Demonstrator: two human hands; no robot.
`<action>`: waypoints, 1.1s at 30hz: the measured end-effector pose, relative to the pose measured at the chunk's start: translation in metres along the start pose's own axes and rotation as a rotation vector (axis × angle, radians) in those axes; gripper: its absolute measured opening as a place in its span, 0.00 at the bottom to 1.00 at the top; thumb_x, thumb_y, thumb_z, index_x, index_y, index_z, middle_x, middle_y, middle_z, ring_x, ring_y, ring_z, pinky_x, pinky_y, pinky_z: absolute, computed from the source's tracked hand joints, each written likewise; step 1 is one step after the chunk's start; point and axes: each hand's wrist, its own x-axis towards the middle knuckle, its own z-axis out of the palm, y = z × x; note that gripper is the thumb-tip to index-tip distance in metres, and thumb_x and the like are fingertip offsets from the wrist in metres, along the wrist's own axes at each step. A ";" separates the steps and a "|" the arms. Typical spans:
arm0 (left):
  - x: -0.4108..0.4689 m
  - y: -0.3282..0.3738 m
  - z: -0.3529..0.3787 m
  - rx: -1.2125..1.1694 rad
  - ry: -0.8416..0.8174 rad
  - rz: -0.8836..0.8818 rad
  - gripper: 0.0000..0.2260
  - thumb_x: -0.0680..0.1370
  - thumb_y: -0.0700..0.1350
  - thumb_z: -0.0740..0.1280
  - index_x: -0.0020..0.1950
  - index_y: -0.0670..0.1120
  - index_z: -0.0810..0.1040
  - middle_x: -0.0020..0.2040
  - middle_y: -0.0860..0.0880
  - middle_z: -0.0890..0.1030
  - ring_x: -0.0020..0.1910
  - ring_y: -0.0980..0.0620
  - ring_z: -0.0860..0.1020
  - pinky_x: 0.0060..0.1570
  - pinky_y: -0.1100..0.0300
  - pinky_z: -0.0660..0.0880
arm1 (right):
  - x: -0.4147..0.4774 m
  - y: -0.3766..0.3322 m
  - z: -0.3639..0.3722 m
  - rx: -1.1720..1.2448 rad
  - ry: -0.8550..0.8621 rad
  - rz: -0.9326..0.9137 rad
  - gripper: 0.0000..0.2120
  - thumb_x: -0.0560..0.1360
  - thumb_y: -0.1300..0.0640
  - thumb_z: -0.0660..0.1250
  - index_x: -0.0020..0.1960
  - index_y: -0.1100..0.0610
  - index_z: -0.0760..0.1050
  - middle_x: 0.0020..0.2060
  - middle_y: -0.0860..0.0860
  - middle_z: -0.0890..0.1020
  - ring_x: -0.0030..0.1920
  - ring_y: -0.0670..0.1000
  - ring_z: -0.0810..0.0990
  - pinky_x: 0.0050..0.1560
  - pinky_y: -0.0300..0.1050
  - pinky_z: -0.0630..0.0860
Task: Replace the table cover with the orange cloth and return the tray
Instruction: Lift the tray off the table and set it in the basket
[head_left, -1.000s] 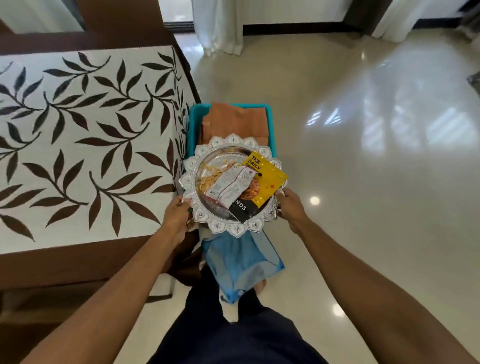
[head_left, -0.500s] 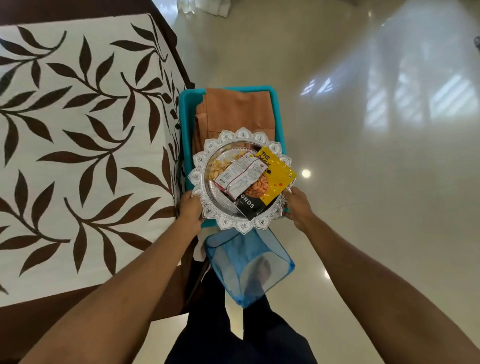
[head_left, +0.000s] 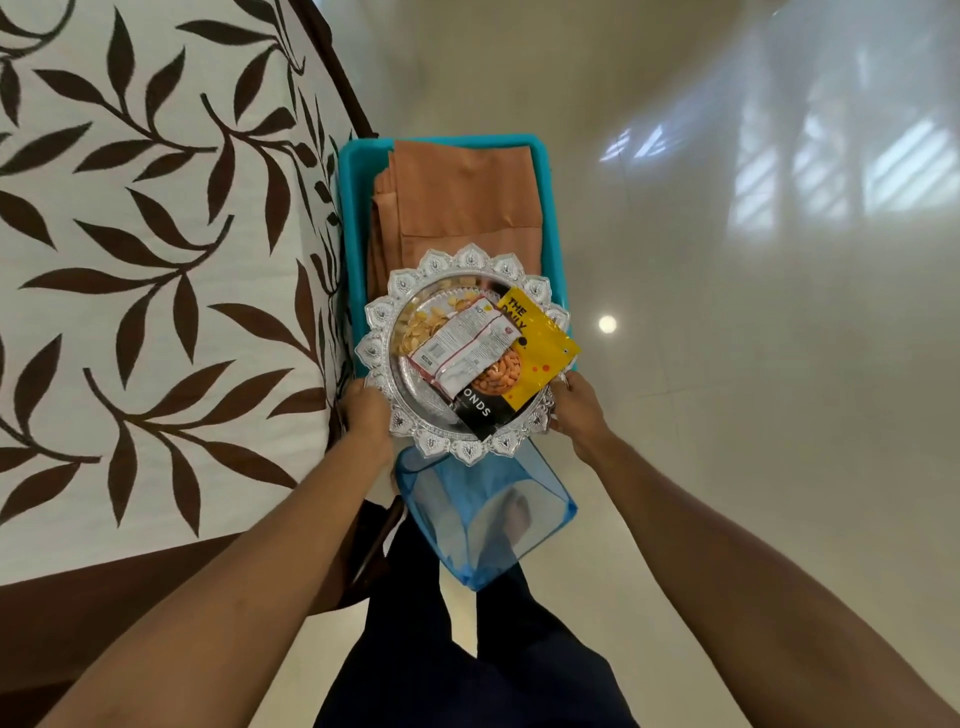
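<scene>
Fingers (head_left: 363, 394) of the left hand (head_left: 366, 418) and right hand (head_left: 577, 411) were clamped on opposite rims of the silver tray (head_left: 415, 439), held level above the teal crate (head_left: 353, 208) beside the worktop. The tray carried a yellow almond packet (head_left: 540, 353), a white packet (head_left: 462, 349) and loose snacks. The crate held the folded orange cloth (head_left: 457, 197). The leaf-print cover (head_left: 156, 260) was not yet swapped. Parking the tray level seemed the next move.

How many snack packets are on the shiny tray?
2. A yellow and black almond packet lies on the right of the silver tray; a white-labelled packet lies partly over it, toward the left. Others might hide underneath.
</scene>
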 end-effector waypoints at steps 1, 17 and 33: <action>0.004 -0.003 0.000 0.016 0.007 0.001 0.17 0.79 0.37 0.56 0.65 0.40 0.76 0.53 0.42 0.79 0.48 0.45 0.78 0.39 0.55 0.78 | 0.000 0.002 -0.001 -0.013 -0.009 -0.001 0.11 0.79 0.40 0.61 0.54 0.43 0.77 0.55 0.50 0.85 0.54 0.52 0.85 0.56 0.55 0.82; -0.061 -0.001 -0.005 0.272 0.102 0.286 0.25 0.79 0.42 0.65 0.76 0.46 0.64 0.65 0.50 0.71 0.60 0.50 0.72 0.60 0.57 0.71 | -0.024 -0.003 -0.030 -0.057 -0.071 0.111 0.10 0.81 0.51 0.64 0.58 0.54 0.77 0.47 0.53 0.82 0.42 0.48 0.79 0.44 0.43 0.75; -0.141 -0.101 -0.085 0.665 -0.179 0.547 0.06 0.77 0.42 0.65 0.45 0.54 0.79 0.44 0.41 0.84 0.46 0.43 0.82 0.54 0.45 0.80 | -0.087 0.037 -0.038 -0.282 -0.207 -0.121 0.09 0.81 0.53 0.63 0.53 0.58 0.78 0.41 0.54 0.81 0.35 0.47 0.76 0.34 0.38 0.72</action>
